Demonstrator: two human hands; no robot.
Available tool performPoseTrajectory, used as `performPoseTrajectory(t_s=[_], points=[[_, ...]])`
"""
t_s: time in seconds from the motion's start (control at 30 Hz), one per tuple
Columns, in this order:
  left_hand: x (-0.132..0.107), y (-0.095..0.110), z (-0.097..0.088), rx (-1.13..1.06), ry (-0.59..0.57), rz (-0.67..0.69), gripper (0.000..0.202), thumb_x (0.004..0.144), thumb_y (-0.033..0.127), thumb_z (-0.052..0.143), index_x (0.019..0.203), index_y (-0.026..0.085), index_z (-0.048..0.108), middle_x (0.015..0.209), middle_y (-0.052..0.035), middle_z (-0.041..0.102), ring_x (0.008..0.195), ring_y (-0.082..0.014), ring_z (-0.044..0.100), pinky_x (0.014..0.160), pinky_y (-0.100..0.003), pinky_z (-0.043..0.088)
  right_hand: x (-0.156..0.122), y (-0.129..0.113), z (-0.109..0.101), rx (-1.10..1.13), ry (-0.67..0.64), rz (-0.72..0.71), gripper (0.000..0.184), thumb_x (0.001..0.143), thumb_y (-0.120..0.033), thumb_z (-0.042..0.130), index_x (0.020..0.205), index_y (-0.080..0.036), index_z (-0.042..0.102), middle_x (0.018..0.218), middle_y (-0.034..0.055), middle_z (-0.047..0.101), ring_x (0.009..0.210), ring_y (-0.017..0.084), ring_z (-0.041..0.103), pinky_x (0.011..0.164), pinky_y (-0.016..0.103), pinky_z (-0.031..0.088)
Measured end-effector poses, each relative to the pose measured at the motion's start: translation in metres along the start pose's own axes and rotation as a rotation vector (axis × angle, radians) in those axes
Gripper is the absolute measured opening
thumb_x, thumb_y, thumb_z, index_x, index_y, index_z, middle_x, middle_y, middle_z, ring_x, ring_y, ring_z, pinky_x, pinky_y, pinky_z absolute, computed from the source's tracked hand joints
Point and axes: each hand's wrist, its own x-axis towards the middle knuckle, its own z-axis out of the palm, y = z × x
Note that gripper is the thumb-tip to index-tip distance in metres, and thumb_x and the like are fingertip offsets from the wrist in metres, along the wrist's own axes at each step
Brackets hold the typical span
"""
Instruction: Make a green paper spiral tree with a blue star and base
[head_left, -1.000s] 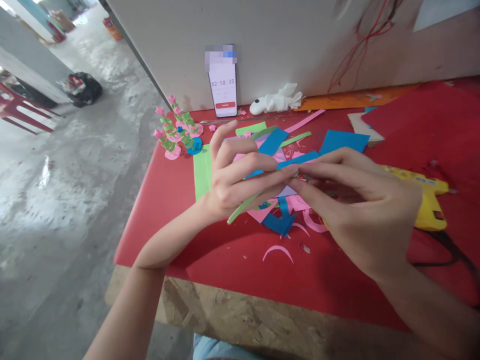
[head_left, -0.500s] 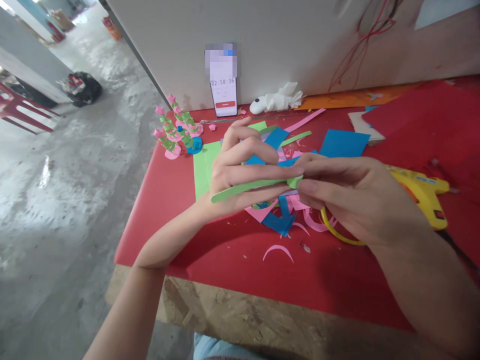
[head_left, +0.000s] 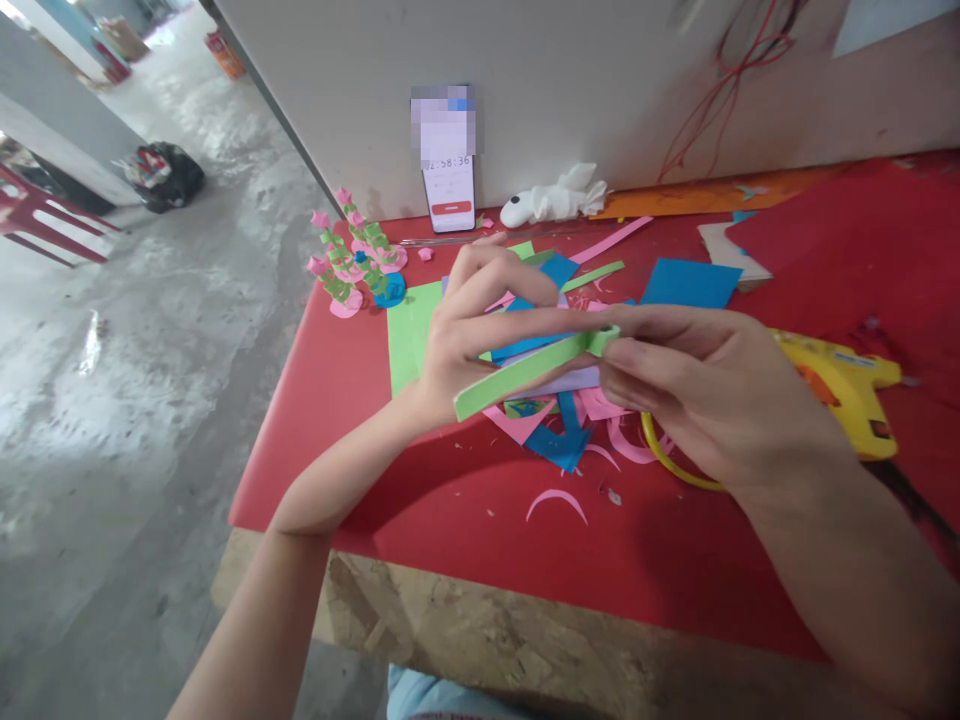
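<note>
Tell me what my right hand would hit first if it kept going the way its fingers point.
Probably the left hand: the right hand points leftward along the green paper strip, fingertips already nearly meeting the left fingers there.

A makeshift craft workshop: a red-covered chipboard table (head_left: 450, 520) at centre strewn with coloured paper scraps (head_left: 559, 440), a yellow plastic glue gun (head_left: 847, 385) at right, bare concrete floor (head_left: 135, 380) at left.

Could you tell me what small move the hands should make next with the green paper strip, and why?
Probably another short fold or roll at the pinched end: the right hand and left hand meet on the green strip, whose tip is turned over while the rest juts out loose and straight.
</note>
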Motion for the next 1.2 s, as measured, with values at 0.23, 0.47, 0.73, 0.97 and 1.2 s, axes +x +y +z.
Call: performPoseTrajectory(t_s=[0.23, 0.47, 0.73, 0.97, 1.2], points=[[0.002, -0.003, 0.000, 0.058, 0.085, 0.103, 0.014, 0.087, 0.036, 0.056, 0.087, 0.032, 0.069, 0.063, 0.0034, 0.055, 0.076, -0.0113, 0.052, 0.089, -0.034, 0.049, -0.006, -0.002, 0.001, 0.006, -0.037, 0.051, 0.024, 0.058, -0.033, 0.081, 0.076, -0.020, 0.071, 0.053, -0.0056, 0.046, 0.044, -0.002, 0.037, 0.040, 0.010, 0.033], [0.003, 0.000, 0.007, 0.108, 0.155, 0.178, 0.013, 0.088, 0.031, 0.056, 0.081, 0.031, 0.067, 0.062, 0.0052, 0.056, 0.073, -0.0097, 0.053, 0.092, -0.033, 0.050, -0.006, 0.001, -0.001, -0.018, -0.057, 0.036, 0.030, 0.052, -0.037, 0.086, 0.073, -0.023, 0.069, 0.064, -0.0029, 0.054, 0.053, 0.002, 0.044, 0.046, 0.015, 0.038], [0.003, -0.004, 0.003, 0.129, 0.141, 0.261, 0.014, 0.088, 0.034, 0.055, 0.084, 0.027, 0.067, 0.061, 0.0041, 0.055, 0.073, -0.0107, 0.052, 0.091, -0.035, 0.050, -0.006, 0.003, -0.001, -0.081, -0.050, 0.031, 0.032, 0.052, -0.041, 0.085, 0.074, -0.023, 0.070, 0.065, -0.0025, 0.048, 0.058, 0.003, 0.046, 0.049, 0.014, 0.039], [0.004, 0.001, -0.007, 0.149, -0.019, 0.135, 0.016, 0.087, 0.038, 0.055, 0.083, 0.028, 0.067, 0.063, 0.0032, 0.058, 0.075, -0.0123, 0.057, 0.089, -0.038, 0.052, -0.005, -0.001, -0.004, -0.086, -0.138, -0.048, 0.012, 0.063, -0.035, 0.080, 0.072, -0.029, 0.074, 0.068, -0.0030, 0.054, 0.060, 0.001, 0.048, 0.048, 0.010, 0.037], [-0.002, 0.002, 0.000, 0.065, -0.036, 0.025, 0.023, 0.088, 0.045, 0.051, 0.080, 0.032, 0.067, 0.065, 0.0016, 0.058, 0.080, -0.0127, 0.056, 0.091, -0.035, 0.052, -0.003, -0.001, -0.002, -0.044, -0.161, 0.024, 0.017, 0.060, -0.038, 0.081, 0.066, -0.025, 0.072, 0.063, -0.0038, 0.054, 0.053, 0.000, 0.043, 0.045, 0.011, 0.034]])
